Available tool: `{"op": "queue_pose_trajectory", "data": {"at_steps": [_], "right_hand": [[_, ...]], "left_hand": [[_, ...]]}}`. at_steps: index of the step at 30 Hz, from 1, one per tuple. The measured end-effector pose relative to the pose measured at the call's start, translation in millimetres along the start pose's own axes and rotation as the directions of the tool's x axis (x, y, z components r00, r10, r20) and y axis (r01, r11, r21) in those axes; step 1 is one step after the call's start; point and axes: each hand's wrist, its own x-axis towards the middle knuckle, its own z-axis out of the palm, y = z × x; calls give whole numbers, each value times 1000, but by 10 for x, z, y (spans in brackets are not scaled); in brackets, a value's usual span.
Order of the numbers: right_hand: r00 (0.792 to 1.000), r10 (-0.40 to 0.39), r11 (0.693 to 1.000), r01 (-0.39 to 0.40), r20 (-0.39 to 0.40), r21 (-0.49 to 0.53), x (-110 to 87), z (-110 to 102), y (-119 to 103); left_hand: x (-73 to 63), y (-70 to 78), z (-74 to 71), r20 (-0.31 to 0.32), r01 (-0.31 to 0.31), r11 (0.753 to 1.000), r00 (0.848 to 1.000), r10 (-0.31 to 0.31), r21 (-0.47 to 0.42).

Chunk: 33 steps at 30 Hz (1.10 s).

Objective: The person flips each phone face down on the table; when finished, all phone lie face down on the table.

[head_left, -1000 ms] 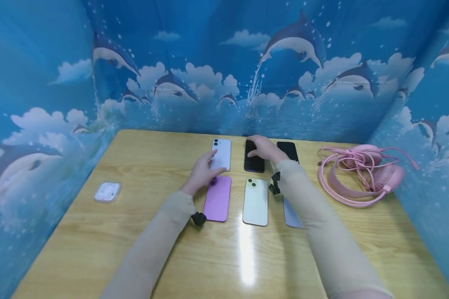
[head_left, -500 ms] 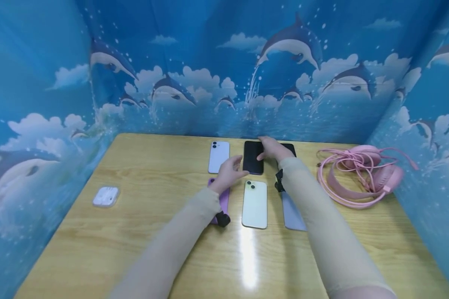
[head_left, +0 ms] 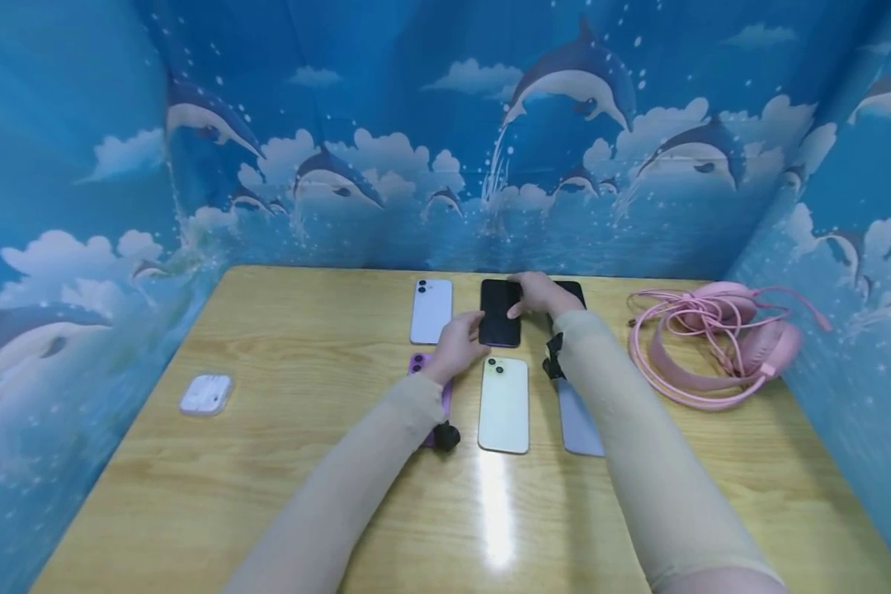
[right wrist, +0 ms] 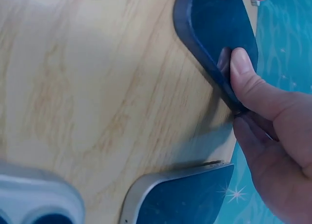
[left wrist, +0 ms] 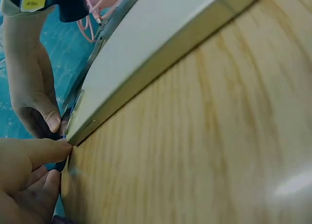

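Note:
A black phone (head_left: 494, 305) lies screen up in the back row. My right hand (head_left: 538, 294) pinches its right edge, thumb (right wrist: 242, 63) on the glass and a fingertip along the side. The left hand (head_left: 458, 345) reaches over the purple phone (head_left: 418, 363) and holds the black phone's lower left corner between thumb and fingers. That contact is partly hidden in the left wrist view. A pale yellow phone (head_left: 503, 406), back up, lies just nearer than the black one. Beneath my right forearm is a pale blue phone (head_left: 579, 421), partly covered.
To the left in the back row lies a white phone (head_left: 431, 311); another black phone (head_left: 573, 290) lies partly behind my right hand. Pink headphones (head_left: 720, 342) with a tangled cable lie at right, a small white earphone case (head_left: 206, 394) at left. A dolphin curtain (head_left: 416, 223) borders the table.
My left hand has moved right from the white and purple phones to the black phone's corner, its fingers drawing together. My right hand has shifted slightly right, onto the black phone's edge.

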Motion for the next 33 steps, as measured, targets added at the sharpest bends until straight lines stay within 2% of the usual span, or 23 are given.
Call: {"op": "queue_pose_trajectory", "data": {"at_steps": [8, 11, 14, 18, 23, 25, 29, 33], "right_hand": [[1000, -26, 997, 25, 8, 74, -15, -8, 37], [999, -48, 990, 47, 3, 130, -31, -36, 46], [999, -33, 976, 41, -37, 215, -51, -73, 58], [997, 2, 939, 24, -75, 343, -67, -117, 70], [999, 32, 864, -8, -39, 504, -94, -170, 0], [999, 38, 843, -12, -37, 538, -111, -183, -52], [998, 28, 823, 6, -51, 567, -117, -195, -146], [1000, -1, 777, 12, -18, 630, -134, -217, -235]], "left_hand": [[-29, -39, 17, 11, -29, 989, 1000, 28, 146], [-42, -38, -3, 10, -67, 980, 998, 66, 189], [-42, -35, -22, 21, -107, 971, 994, 105, 213], [-35, -51, -35, 46, -125, 973, 992, 118, 196], [-28, -61, -58, 80, -113, 975, 992, 100, 190], [-30, -60, -69, 99, -113, 973, 991, 95, 200], [-39, -52, -74, 152, -124, 969, 984, 93, 212], [-47, -55, -47, 188, -136, 965, 978, 94, 224]]}}
